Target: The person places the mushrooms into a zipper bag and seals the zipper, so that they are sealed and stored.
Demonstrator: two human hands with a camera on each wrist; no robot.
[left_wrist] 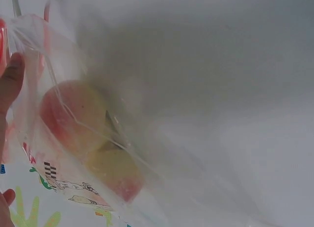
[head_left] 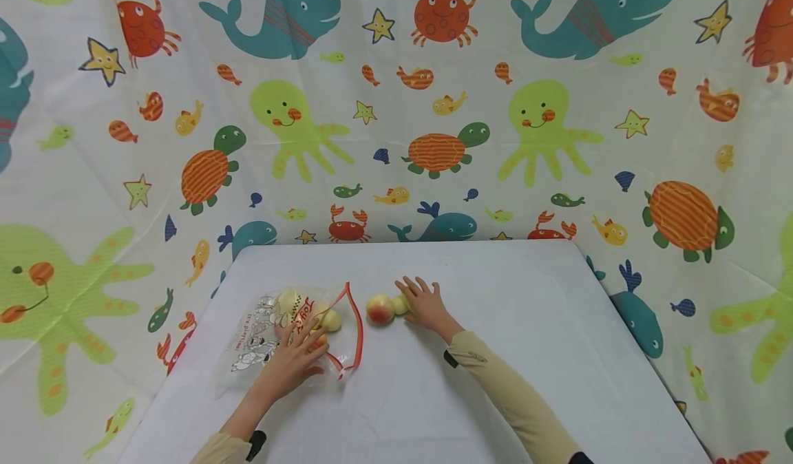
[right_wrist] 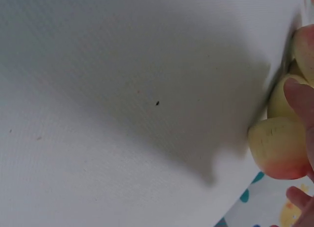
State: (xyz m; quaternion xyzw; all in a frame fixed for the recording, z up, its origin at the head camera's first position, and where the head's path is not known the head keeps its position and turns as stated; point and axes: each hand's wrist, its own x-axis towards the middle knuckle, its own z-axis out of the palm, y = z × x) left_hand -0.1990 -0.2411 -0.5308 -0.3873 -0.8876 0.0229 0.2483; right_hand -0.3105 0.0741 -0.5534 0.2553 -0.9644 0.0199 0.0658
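Left hand lies flat w/ fingers spread on the clear bag near desk's left edge, fruit inside. Right hand, fingers relaxed, touches loose peach mid-desk. Best: hold bag mouth steady, roll peach gently toward it.

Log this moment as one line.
left hand flat on fruit bag | right hand touching peach | table

Head cam looks down over the whole table; both wrist cams sit close, low across it, sharing the tabletop.
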